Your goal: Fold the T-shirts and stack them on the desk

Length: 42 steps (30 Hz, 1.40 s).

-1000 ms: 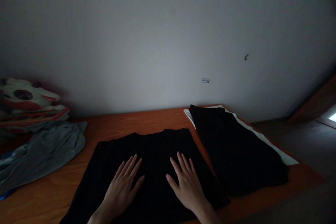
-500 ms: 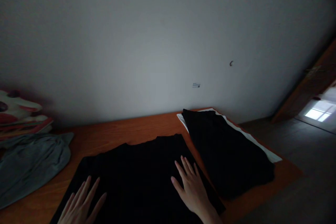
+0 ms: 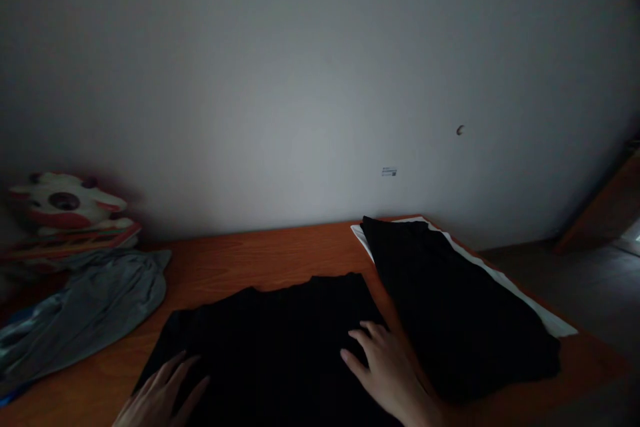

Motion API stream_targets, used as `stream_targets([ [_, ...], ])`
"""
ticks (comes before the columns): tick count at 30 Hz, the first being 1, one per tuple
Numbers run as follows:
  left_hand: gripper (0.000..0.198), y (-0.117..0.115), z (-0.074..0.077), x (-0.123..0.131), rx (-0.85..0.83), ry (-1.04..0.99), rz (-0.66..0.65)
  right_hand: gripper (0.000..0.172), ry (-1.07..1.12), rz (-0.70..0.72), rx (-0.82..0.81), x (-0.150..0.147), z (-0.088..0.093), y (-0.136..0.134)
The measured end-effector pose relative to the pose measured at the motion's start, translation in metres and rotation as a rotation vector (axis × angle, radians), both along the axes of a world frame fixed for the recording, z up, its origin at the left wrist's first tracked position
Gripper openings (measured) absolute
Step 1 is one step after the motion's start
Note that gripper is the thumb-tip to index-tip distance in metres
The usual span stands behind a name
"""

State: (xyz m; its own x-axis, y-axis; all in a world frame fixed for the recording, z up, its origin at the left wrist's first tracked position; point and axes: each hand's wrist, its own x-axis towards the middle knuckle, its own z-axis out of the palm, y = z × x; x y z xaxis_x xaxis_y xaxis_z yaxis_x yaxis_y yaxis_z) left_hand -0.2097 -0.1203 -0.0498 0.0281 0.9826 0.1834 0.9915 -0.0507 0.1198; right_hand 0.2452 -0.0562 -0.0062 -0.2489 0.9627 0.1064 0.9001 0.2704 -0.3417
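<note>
A black garment (image 3: 280,347), probably a shirt, lies spread flat on the wooden table (image 3: 240,253), its lower part cut off by the frame. My left hand (image 3: 163,393) rests on its left side, fingers apart and slightly bent. On the right side of the same garment lies my right hand (image 3: 383,367), fingers spread and a little curled. Neither hand grips the cloth. To the right, a second black garment (image 3: 450,307) is laid on top of a white cloth (image 3: 555,323), whose edges stick out.
A crumpled grey garment (image 3: 110,300) lies at the left. Behind it stands a cow-shaped toy (image 3: 70,203) with a keyboard-like base. The pale wall (image 3: 280,93) rises at the table's back edge. A brown door (image 3: 600,207) is at the far right.
The view has turned a little left, showing more of the toy. My right fingers have curled and drawn back slightly toward me; my left hand also sits lower in view.
</note>
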Motion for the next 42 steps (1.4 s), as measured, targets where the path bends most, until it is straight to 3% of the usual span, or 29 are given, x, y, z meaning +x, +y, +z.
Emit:
stream_targets([
  [2, 0.053, 0.022, 0.015, 0.007, 0.007, -0.026, 0.083, 0.038, -0.001, 0.019, 0.007, -0.007, 0.016, 0.022],
  [4, 0.062, 0.045, 0.023, 0.016, 0.057, -0.036, 0.197, 0.042, -0.007, -0.012, 0.082, -0.014, 0.019, 0.044],
  [8, 0.071, 0.074, 0.017, 0.029, 0.122, -0.063, 0.253, 0.063, -0.047, -0.088, 0.109, -0.024, -0.007, 0.072],
  [13, 0.085, 0.072, 0.016, 0.034, 0.221, -0.121, 0.397, 0.06, 0.0, -0.102, 0.141, -0.02, -0.038, 0.077],
  [17, 0.084, 0.065, 0.032, 0.036, 0.098, -0.098, 0.514, 0.059, 0.052, -0.148, 0.192, -0.018, -0.043, 0.079],
  [21, 0.078, 0.067, 0.031, 0.029, 0.034, -0.112, 0.482, 0.059, 0.077, -0.23, 0.22, -0.017, -0.041, 0.083],
  [27, 0.063, 0.075, 0.017, 0.014, 0.116, -0.247, 0.325, 0.042, 0.082, -0.218, 0.245, -0.016, -0.035, 0.085],
  [33, 0.054, 0.076, 0.02, 0.013, 0.167, -0.405, 0.371, 0.038, 0.095, -0.233, 0.266, -0.013, -0.039, 0.086],
  [42, 0.051, 0.07, 0.023, 0.016, 0.265, -0.203, 0.364, 0.03, 0.172, -0.202, 0.221, -0.011, -0.035, 0.082],
])
